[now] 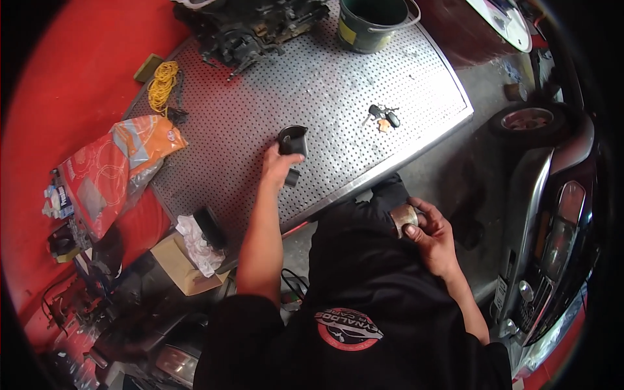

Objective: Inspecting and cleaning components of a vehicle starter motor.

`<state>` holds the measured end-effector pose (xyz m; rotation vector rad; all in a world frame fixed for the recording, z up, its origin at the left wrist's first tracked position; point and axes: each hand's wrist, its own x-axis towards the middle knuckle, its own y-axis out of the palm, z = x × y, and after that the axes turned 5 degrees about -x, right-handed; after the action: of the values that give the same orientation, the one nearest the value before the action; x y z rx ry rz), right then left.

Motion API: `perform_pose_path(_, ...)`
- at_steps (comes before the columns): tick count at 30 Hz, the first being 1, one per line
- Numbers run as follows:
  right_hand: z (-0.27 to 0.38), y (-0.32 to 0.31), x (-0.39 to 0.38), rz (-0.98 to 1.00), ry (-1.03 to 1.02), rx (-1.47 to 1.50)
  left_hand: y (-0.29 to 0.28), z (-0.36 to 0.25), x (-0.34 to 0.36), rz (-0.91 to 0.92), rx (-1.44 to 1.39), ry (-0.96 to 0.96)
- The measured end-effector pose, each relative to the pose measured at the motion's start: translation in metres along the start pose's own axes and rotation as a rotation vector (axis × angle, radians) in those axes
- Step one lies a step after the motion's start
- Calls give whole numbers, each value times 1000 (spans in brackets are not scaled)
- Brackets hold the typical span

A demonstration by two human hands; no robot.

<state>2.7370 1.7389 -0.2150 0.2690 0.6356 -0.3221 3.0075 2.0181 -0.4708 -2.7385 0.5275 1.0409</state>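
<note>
My left hand point(279, 166) reaches over the perforated metal table point(227, 156), fingers and thumb closed around a black cup-shaped part point(296, 141) with a round rim. A narrower dark cylinder point(291, 177) shows below the thumb; whether it belongs to that part I cannot tell. Off the table's front edge, in front of my dark clothing, my right hand point(434, 237) grips a short, worn, brownish metal cylinder point(404, 220) between thumb and fingers. Its far side is hidden by the fingers.
Keys point(385, 116) lie on the table's right part. A dark engine part point(253, 32) and a green bucket point(367, 26) stand at the back. Yellow rope point(162, 86), an orange plastic bag point(149, 140) and a cardboard box point(172, 263) line the left. A car point(552, 227) stands right.
</note>
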Motion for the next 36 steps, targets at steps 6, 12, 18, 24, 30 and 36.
perform_pose_path(6, -3, 2, 8, -9, -40, 87, 68, -27, -121, 21, -192, 495)
perform_pose_path(12, -18, 0, 14, 49, -76, 163, 72, -46, -163, 15, -1, 619)
perform_pose_path(18, -16, -17, 24, 48, -88, 367, 86, -70, -199, -29, 58, 779)
perform_pose_path(24, -17, -40, 39, 149, -68, 347, 127, -94, -224, -292, 320, 961)
perform_pose_path(30, 8, -76, 65, 263, -50, 334, 173, -105, -243, -324, 68, 912)
perform_pose_path(36, 24, -116, 109, 265, -52, 171, 223, -128, -262, -356, -140, 947)
